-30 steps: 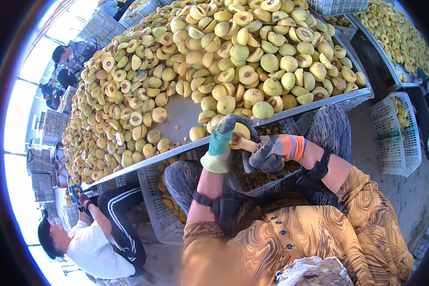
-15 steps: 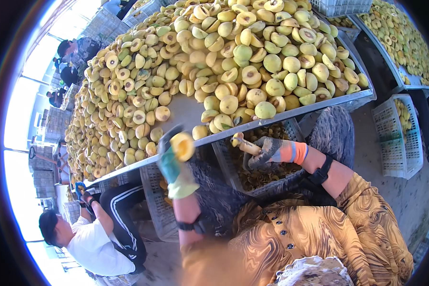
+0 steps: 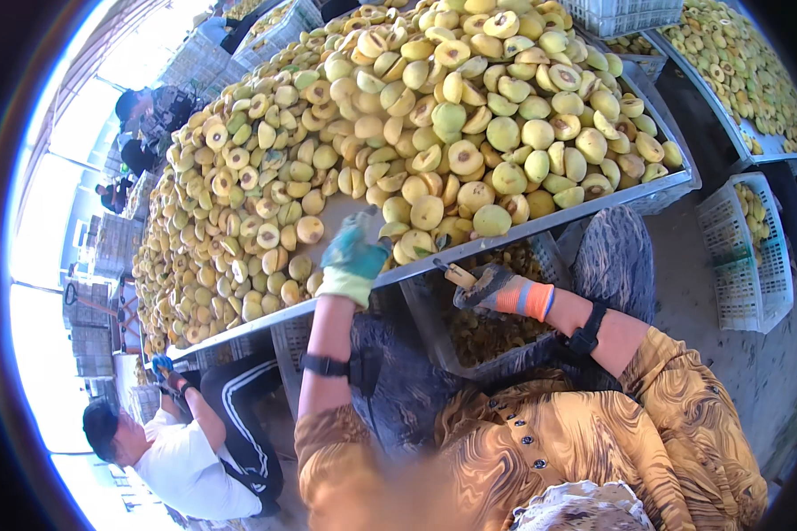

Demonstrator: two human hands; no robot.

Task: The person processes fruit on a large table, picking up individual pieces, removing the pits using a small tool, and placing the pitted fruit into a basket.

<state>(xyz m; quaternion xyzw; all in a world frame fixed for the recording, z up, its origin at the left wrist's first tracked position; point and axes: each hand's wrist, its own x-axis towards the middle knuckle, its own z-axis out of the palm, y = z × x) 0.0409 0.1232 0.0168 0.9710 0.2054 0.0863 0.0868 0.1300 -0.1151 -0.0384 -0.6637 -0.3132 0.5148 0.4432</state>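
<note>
My left hand (image 3: 352, 257), in a teal glove with a pale yellow cuff, reaches over the table's metal front edge (image 3: 305, 307). Its partly visible fingers stretch toward the heap of halved yellow fruit (image 3: 427, 212), and no fruit shows in it. My right hand (image 3: 491, 289), in a dark glove with an orange cuff, is closed around a wooden-handled tool (image 3: 460, 276). The tool's thin metal tip points up and left, with nothing on it. Below that hand, a crate (image 3: 431, 326) contains brownish fruit scraps (image 3: 483, 341).
Another crate (image 3: 290, 358) stands left of my legs. A person in a white shirt (image 3: 190, 460) sits at the left along the same table. At right are a white crate (image 3: 753, 288) and a second table of fruit (image 3: 739, 71). Stacked crates (image 3: 115, 239) stand far left.
My left hand has moved forward over the table, and the fruit half it held no longer shows in it. The yellow piece on the tool's tip is gone; the right hand shifted slightly.
</note>
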